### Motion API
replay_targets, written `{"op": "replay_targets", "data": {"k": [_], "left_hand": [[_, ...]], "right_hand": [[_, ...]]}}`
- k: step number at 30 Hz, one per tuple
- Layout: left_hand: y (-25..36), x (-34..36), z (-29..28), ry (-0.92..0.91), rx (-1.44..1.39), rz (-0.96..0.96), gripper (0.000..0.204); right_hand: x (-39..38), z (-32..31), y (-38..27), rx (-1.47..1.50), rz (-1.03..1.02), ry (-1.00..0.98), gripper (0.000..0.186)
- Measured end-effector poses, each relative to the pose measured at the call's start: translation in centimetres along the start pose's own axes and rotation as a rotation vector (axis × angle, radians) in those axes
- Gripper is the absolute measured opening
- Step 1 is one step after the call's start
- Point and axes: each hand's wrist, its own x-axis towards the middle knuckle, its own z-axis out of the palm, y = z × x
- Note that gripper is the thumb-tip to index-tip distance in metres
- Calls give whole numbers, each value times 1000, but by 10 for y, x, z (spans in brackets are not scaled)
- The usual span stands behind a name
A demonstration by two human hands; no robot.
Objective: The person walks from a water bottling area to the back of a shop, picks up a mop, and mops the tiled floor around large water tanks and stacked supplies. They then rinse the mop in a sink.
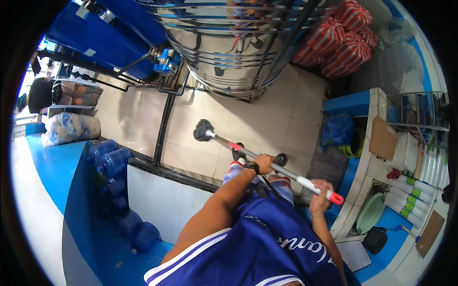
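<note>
Mop handle [267, 165]: a pale metal pole with red bands, running from the red end cap near my right side down and away to the left, toward the floor.
Left hand [263, 163]: my fingers are curled fully around the middle of the pole, knuckles up; a dark watch sits on the wrist. This lower grip steers the head.
Right hand [319, 198]: my fingers are wrapped tight around the pole just below the red cap, thumb side toward the end. This upper grip gives leverage, so the two hands are set well apart.
Mop head [203, 129]: a dark grey bundle of strands pressed on the pale tiled floor [267, 109], far from me and to the left of my feet, near the base of the steel tank.
Steel tank [229, 43]: a large ribbed shiny cylinder standing at the far side of the floor.
Black pipes [162, 128]: they run along the floor at the left, beside the mop head but apart from it.
Water jugs [112, 164]: blue bottles stacked at the near left, behind the white tiled ledge.
Striped sacks [341, 40]: red-and-white bundles piled in the far right corner.
Green basin [370, 213]: set in the counter at my right, just beside my right hand's side.
</note>
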Motion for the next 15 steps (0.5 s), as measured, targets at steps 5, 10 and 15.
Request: {"op": "replay_targets", "data": {"k": [5,10,15], "left_hand": [[-114,-42,-41,324,-28,-182,19],[-174,-109,-65,326,158,-639,46],[-129,-87,-15,563,-34,-511,42]], "right_hand": [[21,84,50,-192,146,-391,23],[11,150,60,-90,-133,-814,15],[7,97,37,-106,-52,-592,15]]}}
